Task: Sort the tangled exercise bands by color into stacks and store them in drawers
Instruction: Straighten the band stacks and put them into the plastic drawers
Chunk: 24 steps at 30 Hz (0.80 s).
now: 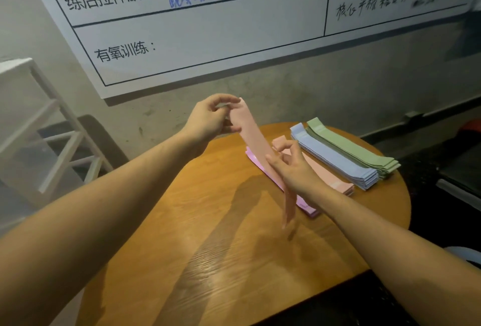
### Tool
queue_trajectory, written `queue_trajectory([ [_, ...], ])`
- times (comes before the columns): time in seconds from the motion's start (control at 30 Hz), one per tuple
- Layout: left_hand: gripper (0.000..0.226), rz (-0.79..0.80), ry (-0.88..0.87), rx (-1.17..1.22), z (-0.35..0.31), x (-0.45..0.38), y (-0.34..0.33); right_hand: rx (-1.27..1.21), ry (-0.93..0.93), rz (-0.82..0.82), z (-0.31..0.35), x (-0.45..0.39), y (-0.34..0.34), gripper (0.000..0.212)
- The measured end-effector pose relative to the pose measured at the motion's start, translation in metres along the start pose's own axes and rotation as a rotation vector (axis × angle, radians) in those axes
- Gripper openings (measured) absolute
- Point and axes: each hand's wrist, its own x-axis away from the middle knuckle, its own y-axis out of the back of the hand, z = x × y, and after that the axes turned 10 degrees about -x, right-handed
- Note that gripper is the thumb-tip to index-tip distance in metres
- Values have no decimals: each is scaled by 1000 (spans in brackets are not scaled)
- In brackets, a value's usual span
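While the left hand (208,117) pinches a flat pink elastic band's (256,141) top, the right hand (291,167) pinches its middle. It should probably land square on the pink stack (335,182) near the round wooden table's (208,221) far-right edge.

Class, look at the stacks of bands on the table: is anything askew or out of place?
Nothing stands out. The green stack, blue stack, pink stack and purple stack lie flat, side by side. One pink band is held between both hands.
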Motion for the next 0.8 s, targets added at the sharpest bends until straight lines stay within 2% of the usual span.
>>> queue_trajectory([
  [0.1, 37, 3, 61, 10, 5, -13, -13, 90, -20, -1, -3, 4, 15, 29],
  [0.17, 39, 14, 104, 33, 8, -23, -20, 178, -10, -12, -5, 7, 26, 41],
  [0.27, 37, 37, 117, 20, 15, -34, -35, 429, -46, 61, -10, 9, 43, 56],
  [0.37, 26, 61, 53, -66, 26, -46, -53, 555, -50, 42, -16, 8, 60, 49],
  [0.53, 28, 2, -10, -190, 51, -81, -87, 600, -98, -32, -25, 7, 94, 36],
  [0.8, 28, 64, -28, -372, 92, -137, -145, 759, -111, -160, -46, -15, 139, 42],
])
